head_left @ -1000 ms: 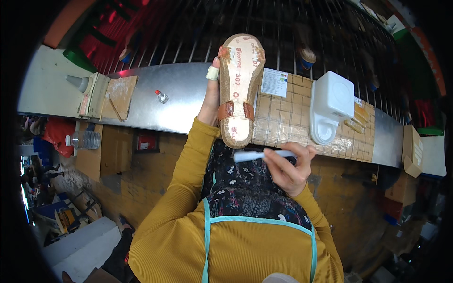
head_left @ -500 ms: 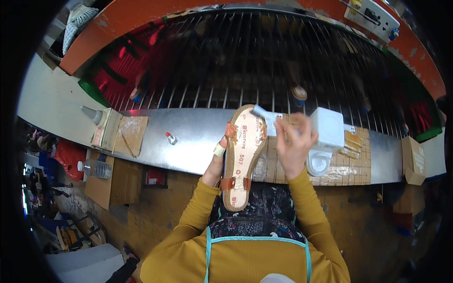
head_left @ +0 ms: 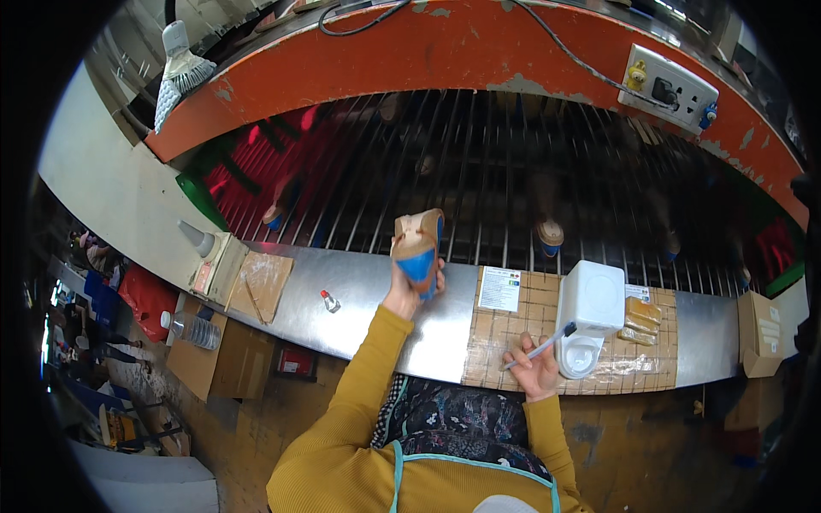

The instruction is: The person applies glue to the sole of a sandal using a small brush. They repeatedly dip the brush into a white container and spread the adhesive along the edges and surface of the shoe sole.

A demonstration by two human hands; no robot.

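My left hand (head_left: 400, 295) is wrapped round a sandal on a blue last (head_left: 417, 244), tan on top with a blue part facing me. It is raised at the near edge of the metal rack of rods (head_left: 479, 171). In my right hand (head_left: 536, 369) is a thin brush (head_left: 540, 345) with a grey handle, pinched in curled fingers. Its dark tip points up to the right, in front of a white plastic dispenser (head_left: 592, 299) with a round cup (head_left: 580, 356) at its foot.
A small red-capped bottle (head_left: 329, 301) stands on the metal counter (head_left: 368, 291). Cardboard (head_left: 505, 368) lies under the dispenser, beside amber blocks (head_left: 640, 321). More lasts (head_left: 550, 238) ride on the rack. A socket panel (head_left: 669, 89) is on the orange frame.
The sandal has swung away from my lap toward the rack, its flat insole side turned out of sight. My right hand with the brush has dropped from the sandal to beside the dispenser.
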